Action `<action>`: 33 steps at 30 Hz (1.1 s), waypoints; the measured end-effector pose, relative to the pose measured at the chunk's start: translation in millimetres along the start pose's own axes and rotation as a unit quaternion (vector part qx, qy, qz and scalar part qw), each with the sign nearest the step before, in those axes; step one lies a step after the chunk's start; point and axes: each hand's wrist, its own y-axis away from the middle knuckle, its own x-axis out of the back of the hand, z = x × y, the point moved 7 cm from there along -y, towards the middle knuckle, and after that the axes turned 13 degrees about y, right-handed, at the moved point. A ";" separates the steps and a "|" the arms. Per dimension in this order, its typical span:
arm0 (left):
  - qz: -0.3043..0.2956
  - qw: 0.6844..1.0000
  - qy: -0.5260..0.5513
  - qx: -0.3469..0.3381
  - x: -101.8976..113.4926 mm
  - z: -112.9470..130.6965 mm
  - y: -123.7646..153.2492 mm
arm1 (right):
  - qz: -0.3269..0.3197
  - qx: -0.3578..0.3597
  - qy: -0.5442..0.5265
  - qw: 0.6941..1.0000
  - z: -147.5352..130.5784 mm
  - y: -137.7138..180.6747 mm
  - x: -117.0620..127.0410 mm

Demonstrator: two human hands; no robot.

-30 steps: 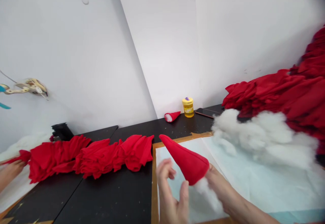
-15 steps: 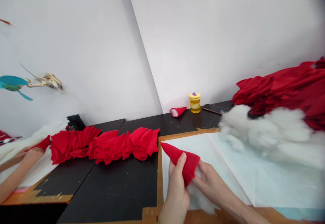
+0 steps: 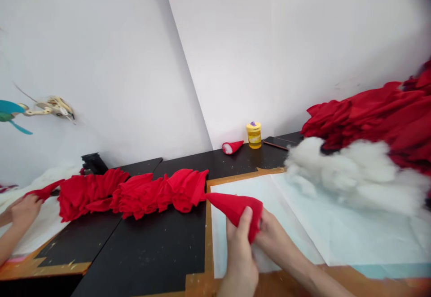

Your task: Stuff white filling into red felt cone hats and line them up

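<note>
A red cloth cone (image 3: 232, 207) points to the left over the white sheets. My left hand (image 3: 240, 238) is closed around its wide part, thumb on top. At the cone's open end is my right hand (image 3: 271, 234), its fingers hidden by the cloth, apparently inside the opening. Whether those fingers hold anything does not show. To the right of my hands lies a loose heap of white fibre stuffing (image 3: 353, 171).
Red cloth pieces (image 3: 141, 194) lie bunched in a row on the black table (image 3: 148, 243). At the back are a stuffed red cone (image 3: 232, 147), a yellow jar (image 3: 254, 135) and a phone (image 3: 278, 142). More red cloth (image 3: 373, 113) is piled right. A co-worker's hands (image 3: 25, 209) hold red cloth at left.
My right hand's fingers have gone deeper into the cone's opening, and the white fibre seen below them no longer shows. The cone sits more level. The co-worker's hands shifted left.
</note>
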 end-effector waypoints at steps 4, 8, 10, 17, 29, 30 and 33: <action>-0.080 0.996 0.006 0.049 -10.7 12.6 -8.3 | -0.043 0.063 0.155 0.985 1.6 12.6 10.5; -0.144 0.987 0.006 0.077 -20.3 18.6 -10.4 | 0.052 0.192 0.306 0.931 -4.1 31.8 20.3; -0.168 0.982 0.002 0.087 -22.1 14.7 -7.6 | 0.089 0.247 0.344 0.901 -8.6 38.8 18.4; -0.253 0.963 -0.047 0.078 -18.1 -8.9 11.6 | 0.097 0.297 0.237 0.920 -25.5 32.0 20.3; -0.369 0.916 -0.158 0.026 -17.1 -4.6 19.4 | 0.091 0.076 0.011 0.993 19.5 34.7 28.2; -0.366 0.918 -0.151 0.034 -18.2 -4.1 20.7 | 0.091 0.069 -0.004 0.993 21.0 35.7 27.1; -0.326 0.939 -0.102 0.039 -19.4 -4.3 24.8 | 0.078 0.043 -0.031 0.996 23.4 36.5 17.4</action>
